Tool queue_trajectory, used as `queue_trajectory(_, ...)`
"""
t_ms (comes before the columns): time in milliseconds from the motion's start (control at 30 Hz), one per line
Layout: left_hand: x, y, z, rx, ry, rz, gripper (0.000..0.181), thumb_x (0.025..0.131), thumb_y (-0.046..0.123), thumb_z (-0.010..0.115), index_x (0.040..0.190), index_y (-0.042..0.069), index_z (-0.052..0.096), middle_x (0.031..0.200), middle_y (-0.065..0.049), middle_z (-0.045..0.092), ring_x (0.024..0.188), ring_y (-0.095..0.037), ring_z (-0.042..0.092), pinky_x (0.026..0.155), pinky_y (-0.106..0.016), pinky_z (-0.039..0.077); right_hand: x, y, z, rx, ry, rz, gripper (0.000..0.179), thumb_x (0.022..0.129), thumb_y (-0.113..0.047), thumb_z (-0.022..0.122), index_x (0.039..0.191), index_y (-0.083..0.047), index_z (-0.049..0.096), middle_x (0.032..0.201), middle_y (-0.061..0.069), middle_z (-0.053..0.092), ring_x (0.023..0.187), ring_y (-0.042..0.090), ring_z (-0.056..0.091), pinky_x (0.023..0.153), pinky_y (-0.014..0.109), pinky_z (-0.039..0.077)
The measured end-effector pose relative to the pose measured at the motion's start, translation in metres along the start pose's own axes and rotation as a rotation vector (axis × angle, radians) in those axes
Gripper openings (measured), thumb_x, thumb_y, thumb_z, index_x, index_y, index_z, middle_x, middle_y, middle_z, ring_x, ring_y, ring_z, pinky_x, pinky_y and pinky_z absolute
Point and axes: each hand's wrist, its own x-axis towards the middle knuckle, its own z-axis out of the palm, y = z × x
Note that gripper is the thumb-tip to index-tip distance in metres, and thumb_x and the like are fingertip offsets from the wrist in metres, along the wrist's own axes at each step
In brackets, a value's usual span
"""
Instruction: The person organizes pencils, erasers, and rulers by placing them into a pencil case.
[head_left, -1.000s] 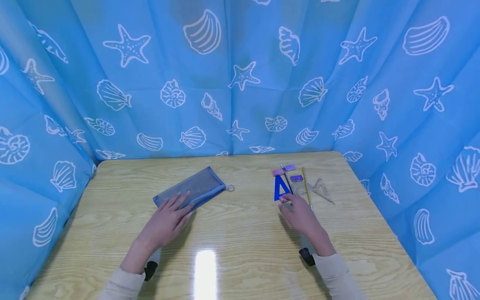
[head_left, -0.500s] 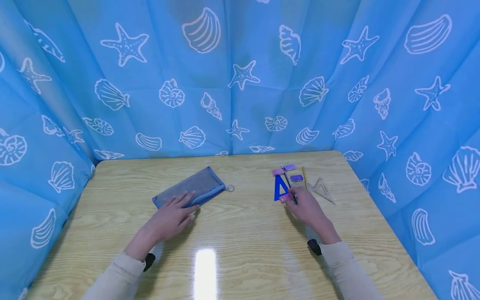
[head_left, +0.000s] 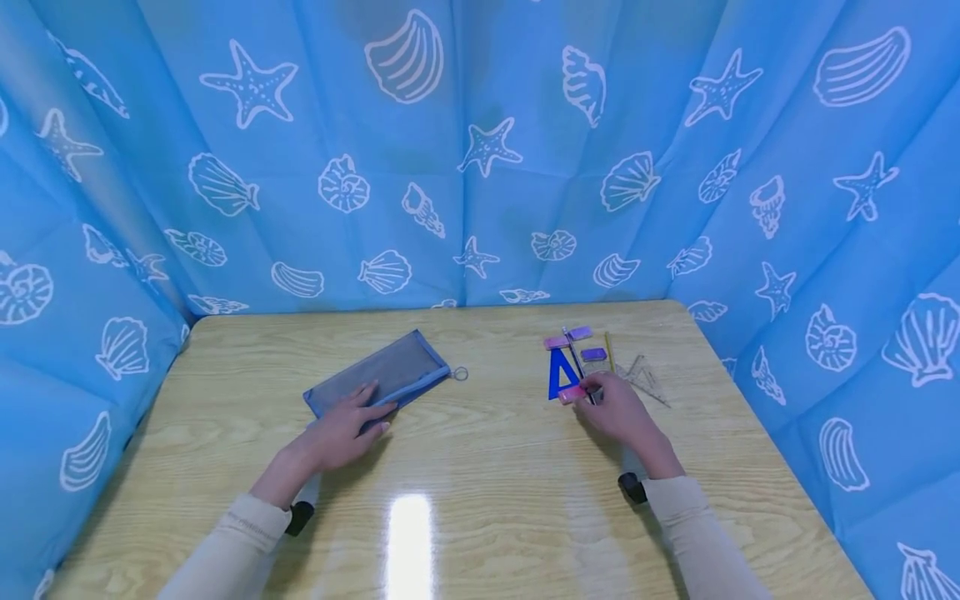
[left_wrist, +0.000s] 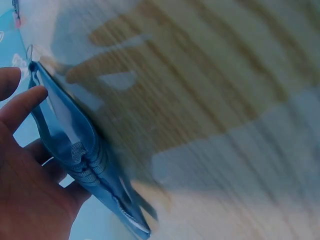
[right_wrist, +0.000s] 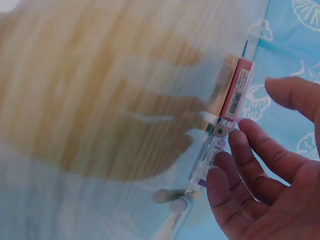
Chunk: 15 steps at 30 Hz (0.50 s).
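Pouch under left hand — eraser beside right hand.

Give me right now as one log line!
left grip: on pouch; right grip: by pink block, thumb apart; blue triangle: on table

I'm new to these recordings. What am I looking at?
There is no machine, just a person's bare left hand and right hand. The wide picture comes from a camera on the head, the two tilted close-ups from one on each wrist. On the table lie a pouch, a blue triangle, a clear triangle and, among other things, a pink block. The left hand rests on the pouch. The right hand is at the pink block; I can't tell whether it touches.
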Motion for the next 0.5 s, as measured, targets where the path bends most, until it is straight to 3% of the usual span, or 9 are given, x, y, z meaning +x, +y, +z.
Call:
queue_trajectory(233,0.000,0.000,0.002,-0.028,0.010,0.015,0.046,0.106,0.026,0.051,0.148,0.007,0.053,0.161,-0.033,0.026,0.149,-0.053,0.021,0.121,-0.072,0.020,0.005,0.010,-0.003,0.076,-0.032,0.035,0.034,0.089,-0.017,0.075,0.114,0.003,0.066,0.106,0.016,0.066,0.086,0.024,0.060,0.071,0.032,0.053)
queue_trajectory(500,-0.002,-0.002,0.004,-0.051,0.027,0.011,0.046,0.106,0.026,0.051,0.148,0.007,0.052,0.161,-0.032,0.026,0.149,-0.052,0.021,0.120,-0.073,0.022,0.010,0.010,0.001,0.028,-0.037,0.038,0.043,0.085,-0.027,0.080,0.114,0.002,0.066,0.102,0.013,0.066,0.089,0.025,0.060,0.076,0.039,0.056)
